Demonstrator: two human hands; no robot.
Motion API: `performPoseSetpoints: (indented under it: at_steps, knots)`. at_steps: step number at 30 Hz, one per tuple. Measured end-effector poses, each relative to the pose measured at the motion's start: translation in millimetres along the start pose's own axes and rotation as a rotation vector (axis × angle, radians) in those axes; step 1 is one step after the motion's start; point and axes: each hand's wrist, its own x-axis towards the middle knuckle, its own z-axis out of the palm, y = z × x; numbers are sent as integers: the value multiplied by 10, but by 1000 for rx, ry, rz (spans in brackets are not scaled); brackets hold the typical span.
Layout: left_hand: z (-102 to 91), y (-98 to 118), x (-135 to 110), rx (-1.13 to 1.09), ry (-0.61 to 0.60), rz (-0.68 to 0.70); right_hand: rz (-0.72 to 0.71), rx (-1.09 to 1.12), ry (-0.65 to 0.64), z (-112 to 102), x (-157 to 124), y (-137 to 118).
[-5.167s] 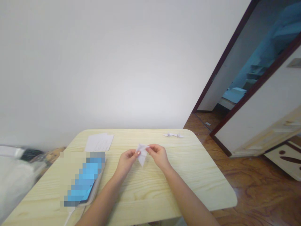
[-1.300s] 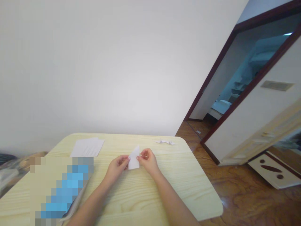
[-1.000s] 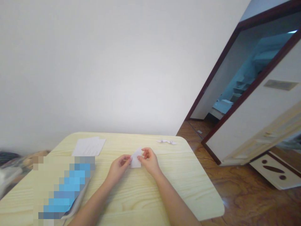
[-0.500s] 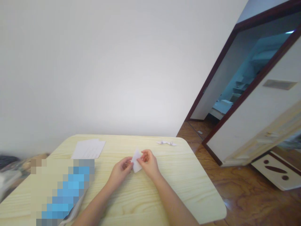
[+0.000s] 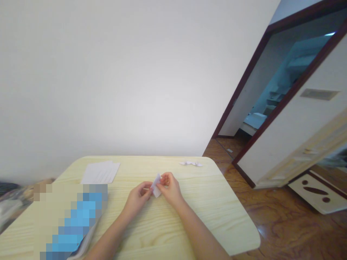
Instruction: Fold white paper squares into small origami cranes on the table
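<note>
Between my two hands is a small folded piece of white paper (image 5: 156,191), held up just over the table (image 5: 151,231). My left hand (image 5: 138,196) pinches its left edge between thumb and fingers. On the other side my right hand (image 5: 170,187) grips the paper, thumb in front and fingers curled behind it. The fingers partly cover the folds. Farther back on the right lie two small folded white paper pieces with pointed ends (image 5: 191,164), side by side.
A few white sheets (image 5: 101,172) lie at the table's back left. A blurred-out blue object (image 5: 81,220) covers the near left. Beyond the table's far edge rises a white wall (image 5: 146,79); to the right are a doorway and a low drawer unit (image 5: 317,191).
The paper has turned narrower to my view, and my right fingers have closed farther around its upper part. My left hand keeps its pinch. The view has shifted slightly.
</note>
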Motion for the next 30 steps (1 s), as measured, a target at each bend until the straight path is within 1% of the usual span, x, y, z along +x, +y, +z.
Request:
performPoseSetpoints:
  at_steps: [4, 10, 12, 16, 18, 25, 30]
  knots:
    - [-2, -9, 4, -18, -8, -1, -18, 12, -9, -4, -2, 0]
    - [-11, 49, -8, -65, 17, -19, -42, -13, -31, -26, -8, 1]
    - [-13, 62, -10, -89, 26, -23, -81, -69, -27, -35, -12, -5]
    - [-13, 56, -5, -111, 45, -16, -217, -256, -39, -59, -24, -68]
    - [-11, 39, 1, -105, 45, -17, -254, -296, -50, -66, -31, -110]
    - [-13, -20, 15, -73, 39, 7, -281, -331, -44, -66, -65, -175]
    - [-30, 19, 11, -63, 116, -30, -329, -379, -66, -65, -80, -183]
